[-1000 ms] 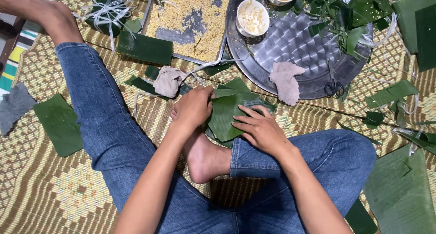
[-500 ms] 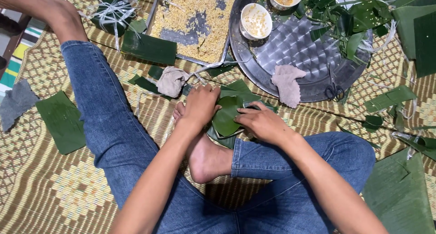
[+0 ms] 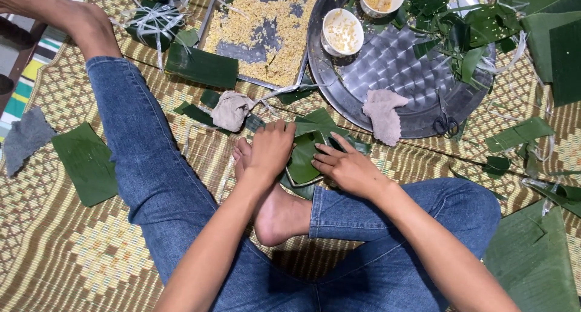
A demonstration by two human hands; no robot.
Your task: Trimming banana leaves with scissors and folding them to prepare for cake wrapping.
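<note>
I sit on a woven mat in blue jeans, one bare foot tucked in front of me. A green leaf-wrapped parcel (image 3: 308, 151) lies on the mat just beyond that foot. My left hand (image 3: 269, 150) presses flat on the parcel's left side. My right hand (image 3: 346, 167) rests on its right side, fingers spread over the folded leaf. Both hands hold the leaves down.
A round metal tray (image 3: 393, 58) holds two small bowls of yellow filling, leaf scraps, a grey cloth (image 3: 383, 112) and scissors (image 3: 446, 124). A rectangular tray of yellow grains (image 3: 266, 27) lies behind. A tied parcel (image 3: 151, 21), loose leaves (image 3: 85, 160) and another cloth (image 3: 230, 109) lie around.
My hands stayed on the parcel, and the fingers of both now press the leaf folds closer together. The view shifted slightly.
</note>
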